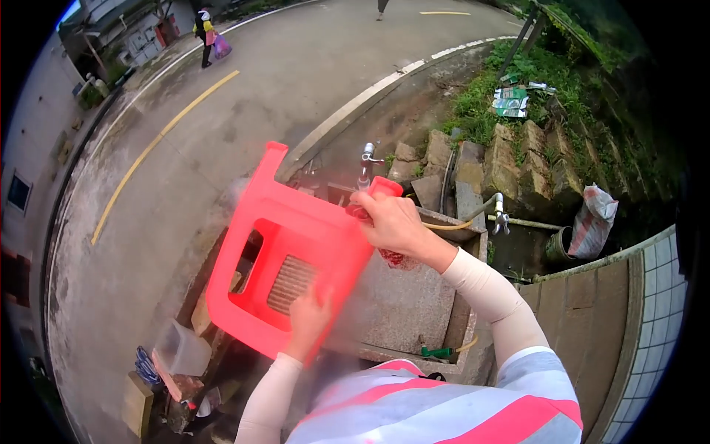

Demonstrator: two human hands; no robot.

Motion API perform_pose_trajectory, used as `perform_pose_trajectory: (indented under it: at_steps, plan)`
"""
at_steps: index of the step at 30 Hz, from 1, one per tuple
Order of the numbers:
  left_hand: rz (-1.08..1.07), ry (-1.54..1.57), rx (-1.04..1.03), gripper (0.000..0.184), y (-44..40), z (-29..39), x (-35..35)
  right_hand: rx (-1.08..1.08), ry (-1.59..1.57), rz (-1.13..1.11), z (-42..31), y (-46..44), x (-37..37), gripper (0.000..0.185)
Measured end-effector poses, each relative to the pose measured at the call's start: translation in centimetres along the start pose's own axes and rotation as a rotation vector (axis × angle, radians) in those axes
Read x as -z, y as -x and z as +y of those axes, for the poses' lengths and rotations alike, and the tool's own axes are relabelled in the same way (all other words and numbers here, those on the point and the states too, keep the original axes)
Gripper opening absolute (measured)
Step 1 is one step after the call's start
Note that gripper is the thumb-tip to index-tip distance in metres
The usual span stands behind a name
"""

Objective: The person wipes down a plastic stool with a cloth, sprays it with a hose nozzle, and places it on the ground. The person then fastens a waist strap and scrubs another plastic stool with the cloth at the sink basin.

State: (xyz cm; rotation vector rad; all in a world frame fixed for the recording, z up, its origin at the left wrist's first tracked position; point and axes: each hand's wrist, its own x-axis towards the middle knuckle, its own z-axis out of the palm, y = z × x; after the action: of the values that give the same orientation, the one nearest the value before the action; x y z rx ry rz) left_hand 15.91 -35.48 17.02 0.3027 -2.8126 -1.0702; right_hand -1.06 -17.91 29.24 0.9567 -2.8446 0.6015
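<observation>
A red plastic stool (296, 214) is held up on its side over a stone sink (414, 311), its frame and openings facing me. My left hand (310, 318) is on its lower edge, blurred, with fingers closed round the plastic. Near the stool's upper right leg, my right hand (396, 226) is closed on something red and mesh-like, partly hidden under the fingers; a bit of it (398, 259) shows below the hand. Just behind the right hand a metal tap (367, 161) stands upright.
A second tap (501, 214) with a yellowish hose is at the sink's right. Stone blocks (518, 159), a sack (593, 222) and a green nozzle (436, 352) lie around. A clear plastic tub (181, 348) sits at lower left. A person (205, 37) walks on the road.
</observation>
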Motion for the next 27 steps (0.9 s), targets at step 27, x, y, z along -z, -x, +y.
perform_pose_trajectory:
  at_steps: [27]
  plan:
    - [-0.045,0.039,0.154,0.029,-0.4,1.7,1.4,0.299,0.131,-0.020,-3.9,-8.0,-12.6,0.047]
